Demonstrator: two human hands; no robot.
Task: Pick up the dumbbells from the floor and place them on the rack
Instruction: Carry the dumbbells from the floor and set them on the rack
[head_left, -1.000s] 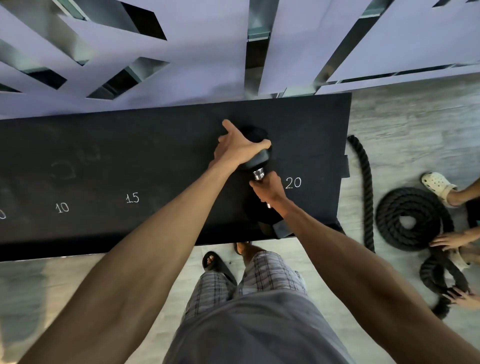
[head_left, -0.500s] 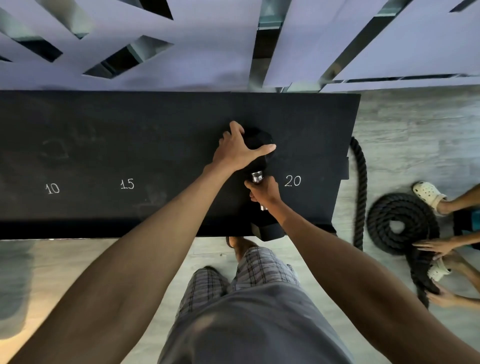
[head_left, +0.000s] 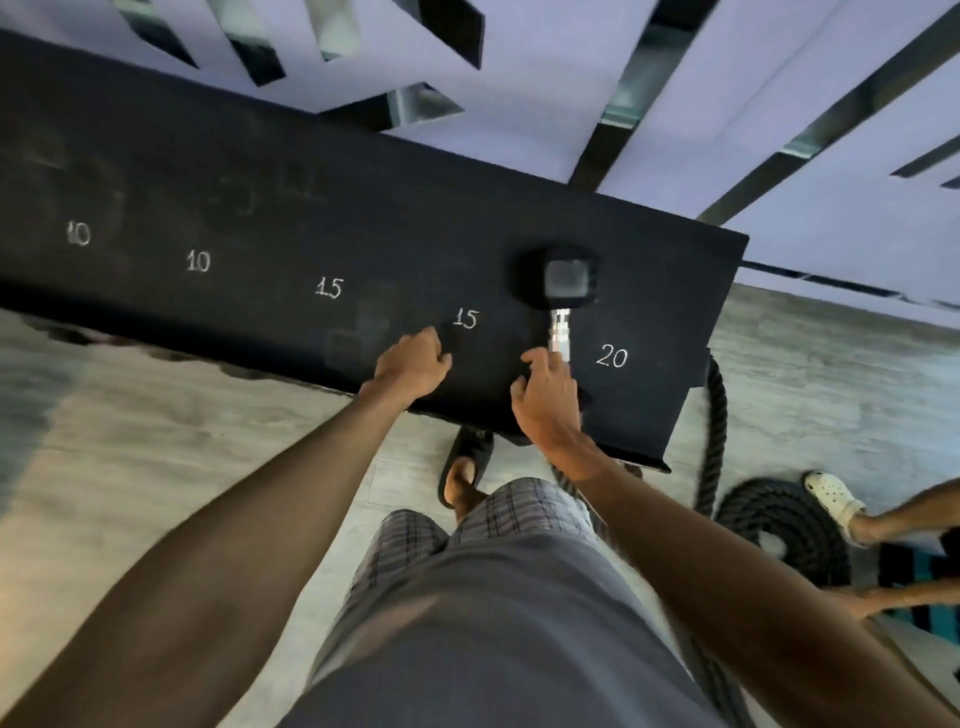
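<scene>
A black hex dumbbell (head_left: 567, 279) with a chrome handle lies on the black rack shelf (head_left: 260, 208), between the chalked marks 15 and 20. Its far head shows plainly; the near head is mostly hidden under my right hand (head_left: 546, 399). That hand rests over the near end of the handle, fingers loose and spread, not wrapped around it. My left hand (head_left: 411, 362) sits on the shelf's front part beside the mark 15, fingers curled in, holding nothing and apart from the dumbbell.
The shelf carries chalk marks 10, 10, 15, 15, 20 from left to right. A thick black rope (head_left: 779, 525) lies coiled on the floor at the right, beside another person's legs and a white clog (head_left: 834, 491). My sandalled foot (head_left: 465, 470) stands under the shelf's edge.
My left hand has come off the dumbbell's far head and drawn back to the shelf's front. My right hand has slid toward the handle's near end and loosened. The camera has swung left and tilted.
</scene>
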